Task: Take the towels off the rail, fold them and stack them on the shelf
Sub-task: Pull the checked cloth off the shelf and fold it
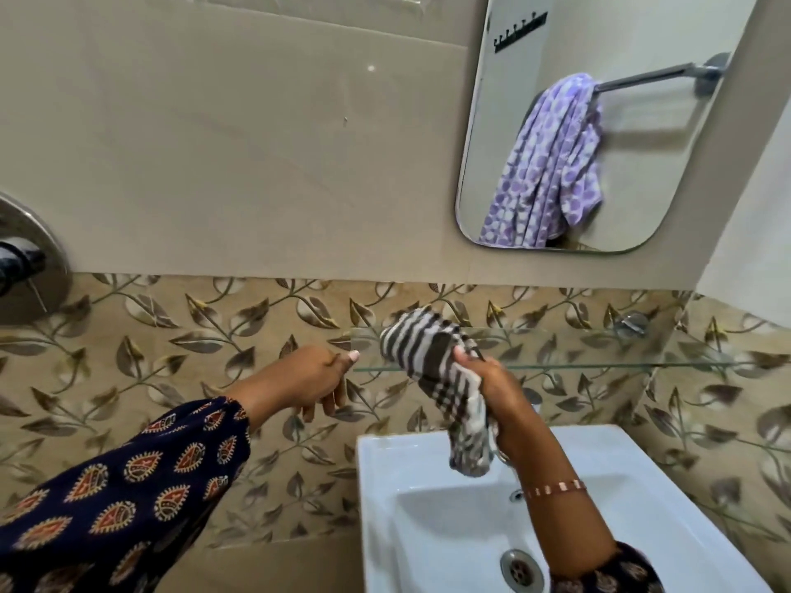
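Clearly the brown-and-white striped cloth towel [436, 378] is light and limp: it droops from the right hand [492, 387], whose fingers are closed around its bunched middle, the upper end resting on the clear glass wall shelf [599, 365] and the lower end dangling over the white ceramic basin [599, 447]. The left hand [308, 376] is empty, fingers loosely curled, near the shelf's left end. It looks only roughly folded, though the bunching hides this; taking two corners would spread it flat. A purple dotted towel [552, 164] shows in the mirror [642, 173], hanging on a metal rail [650, 77].
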The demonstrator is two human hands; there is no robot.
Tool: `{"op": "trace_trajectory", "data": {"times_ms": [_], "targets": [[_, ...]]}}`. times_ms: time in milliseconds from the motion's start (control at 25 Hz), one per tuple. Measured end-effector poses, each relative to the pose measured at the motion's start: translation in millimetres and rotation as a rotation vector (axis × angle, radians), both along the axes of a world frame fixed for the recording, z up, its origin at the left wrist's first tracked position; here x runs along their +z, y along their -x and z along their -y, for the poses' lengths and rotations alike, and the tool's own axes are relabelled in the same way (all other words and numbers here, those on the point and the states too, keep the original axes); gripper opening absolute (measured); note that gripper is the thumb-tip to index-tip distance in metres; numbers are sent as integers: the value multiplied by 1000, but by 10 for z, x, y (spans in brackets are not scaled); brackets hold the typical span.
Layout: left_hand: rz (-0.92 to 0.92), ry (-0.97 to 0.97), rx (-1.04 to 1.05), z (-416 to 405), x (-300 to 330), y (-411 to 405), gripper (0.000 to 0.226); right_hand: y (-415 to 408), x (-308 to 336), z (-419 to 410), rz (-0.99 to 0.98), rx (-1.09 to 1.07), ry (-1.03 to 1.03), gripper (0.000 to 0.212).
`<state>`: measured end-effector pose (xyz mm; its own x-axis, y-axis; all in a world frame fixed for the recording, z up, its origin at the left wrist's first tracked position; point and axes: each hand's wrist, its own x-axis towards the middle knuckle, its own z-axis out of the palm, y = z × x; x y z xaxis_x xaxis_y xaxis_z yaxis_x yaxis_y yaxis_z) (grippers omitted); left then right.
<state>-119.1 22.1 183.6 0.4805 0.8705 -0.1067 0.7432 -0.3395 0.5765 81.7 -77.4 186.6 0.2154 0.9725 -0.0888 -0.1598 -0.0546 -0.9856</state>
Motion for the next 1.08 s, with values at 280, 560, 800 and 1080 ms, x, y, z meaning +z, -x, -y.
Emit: {"op": "trace_trajectory", "data": {"times_ms": [280,560,800,1080], "targets": [[587,831,-23,436,119,-335,99,91,-233,462,136,3,-125,20],[542,850,124,1042,83,-770,21,-17,-929,1026,1552,47,-582,56],[782,853,119,1479,31,-877,18,-347,-1096,1507,208,-447,-269,51],[747,844,84,1750,-183,-828,25,-839,-1122,1533,-542,44,167,48]]}}
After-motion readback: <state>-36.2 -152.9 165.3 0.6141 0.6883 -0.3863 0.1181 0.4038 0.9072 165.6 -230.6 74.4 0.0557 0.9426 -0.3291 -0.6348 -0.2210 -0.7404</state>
